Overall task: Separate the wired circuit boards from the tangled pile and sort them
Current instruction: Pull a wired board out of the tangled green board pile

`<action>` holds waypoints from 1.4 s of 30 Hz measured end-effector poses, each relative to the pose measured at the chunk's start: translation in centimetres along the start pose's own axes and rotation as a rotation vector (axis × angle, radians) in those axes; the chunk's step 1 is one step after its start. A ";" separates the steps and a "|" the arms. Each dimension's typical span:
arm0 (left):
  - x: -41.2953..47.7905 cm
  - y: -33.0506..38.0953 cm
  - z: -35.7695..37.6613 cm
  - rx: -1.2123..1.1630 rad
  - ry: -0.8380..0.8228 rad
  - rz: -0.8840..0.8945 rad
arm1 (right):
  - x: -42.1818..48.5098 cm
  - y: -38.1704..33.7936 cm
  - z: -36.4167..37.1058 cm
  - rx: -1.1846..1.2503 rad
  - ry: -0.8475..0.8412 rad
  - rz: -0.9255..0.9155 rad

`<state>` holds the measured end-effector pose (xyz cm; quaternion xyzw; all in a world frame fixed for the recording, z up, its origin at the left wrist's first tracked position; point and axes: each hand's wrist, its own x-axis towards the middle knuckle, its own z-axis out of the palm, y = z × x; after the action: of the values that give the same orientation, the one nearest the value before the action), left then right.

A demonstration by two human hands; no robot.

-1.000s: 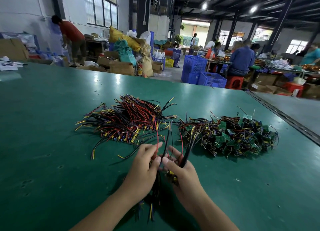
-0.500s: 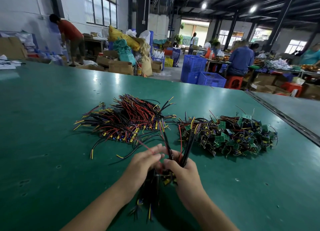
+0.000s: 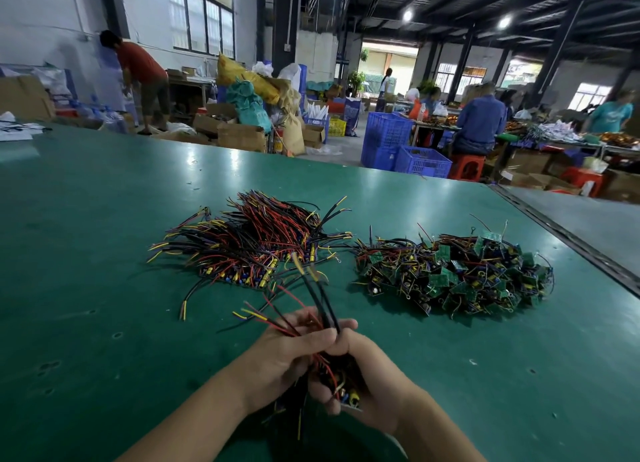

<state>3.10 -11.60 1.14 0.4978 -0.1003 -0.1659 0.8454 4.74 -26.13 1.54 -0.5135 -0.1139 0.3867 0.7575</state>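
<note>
A tangled pile of green circuit boards (image 3: 460, 278) with short wires lies on the right of the green table (image 3: 86, 254). To its left lies a sorted heap of boards (image 3: 252, 247) with long red, black and yellow wires fanned outward. Near the front edge both hands grip one bunch of wired boards (image 3: 323, 314); its black, red and yellow leads stick up and away from me. My left hand (image 3: 284, 354) is closed round the wires. My right hand (image 3: 363, 375) cups the board ends, where yellow and blue parts show.
A dark seam (image 3: 568, 240) runs along the table's right side, with a grey surface beyond it. Past the far edge stand blue crates (image 3: 401, 150), cardboard boxes, sacks and several people at other benches. Papers lie at the far left edge.
Both hands have drawn closer to me and closed together round the bunch. The wire ends now lean left instead of standing fanned between the hands. The two piles have not moved.
</note>
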 end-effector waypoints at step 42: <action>2.0 0.4 -3.2 0.193 0.618 0.353 | 9.7 -13.1 -12.5 -1.712 0.960 -0.367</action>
<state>6.10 -9.60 -0.02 0.5768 0.0604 0.1512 0.8005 24.52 -30.22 5.16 -0.9627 -0.1138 -0.1973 0.1459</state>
